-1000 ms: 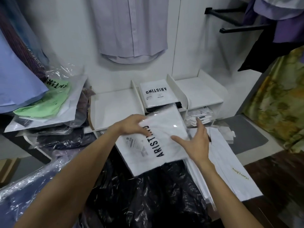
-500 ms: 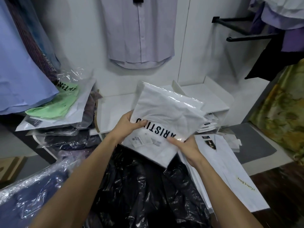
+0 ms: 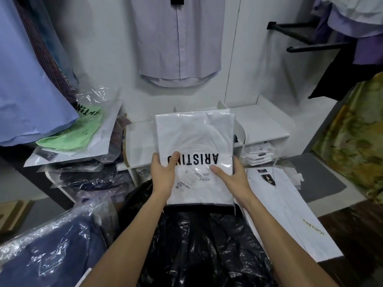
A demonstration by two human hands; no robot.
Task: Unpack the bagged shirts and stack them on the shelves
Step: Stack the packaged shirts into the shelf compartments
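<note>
Two hands hold one bagged white shirt (image 3: pixel 194 154) upright before the white shelf unit (image 3: pixel 267 129), its black ARISTINO lettering upside down. The left hand (image 3: pixel 163 179) grips the bag's left edge, thumb curled over the print; the right hand (image 3: pixel 234 179) grips the right edge, thumb pressed on the plastic. Half a second earlier the same bag was tilted and bowed; now it is squared and flat. One stack of small folded white packs (image 3: pixel 259 155) sits in the lower right compartment. One green bagged shirt (image 3: pixel 70 135) tops the pile at left, one long white bag (image 3: pixel 290 206) lies at right, and black plastic (image 3: pixel 196 251) spreads below the forearms. One pale shirt (image 3: pixel 178 38) hangs on the wall.
</note>
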